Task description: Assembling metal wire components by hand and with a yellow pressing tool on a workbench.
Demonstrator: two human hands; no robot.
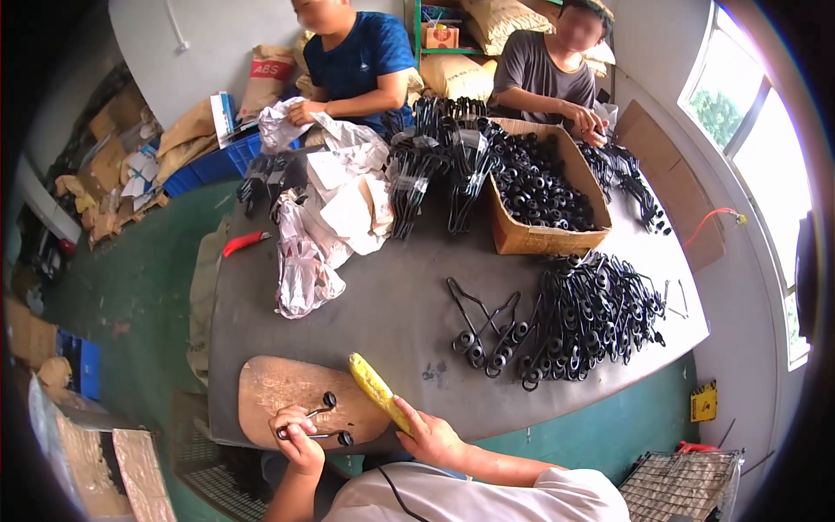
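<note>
Nearest: a pale cloth shirt [504, 500] is being worn, smooth and loosely folded; a thin dark cord [396, 489] is crossing it.

Left grip [300, 445]: narrow, fingers being kept bent round a black wire piece [345, 439]. The piece is being held over the near part of a wooden board [274, 391], its two round ends being pointed rightward; contact with the board is not being shown clearly.

Right grip [433, 441]: narrow, being closed about the near end of a yellow bar [376, 388].

Relation: the black wire piece is lying to the left of the right grip, the left grip being the nearer, in fact the holding one. The bar's long axis is running away and leftward from the right grip, past the piece's round ends, a gap being left between.

Materials: the bar is showing a mottled, worn surface; the board is being marked by scuffs and rounded corners; the wire is looking slim, glossy and bent.

Beyond, on the grey bench [409, 296]: a tangled heap of wire pieces [600, 322], a cardboard box [544, 241] being filled with small black rings [548, 187], and crumpled wrapping [304, 278] are being kept.
</note>
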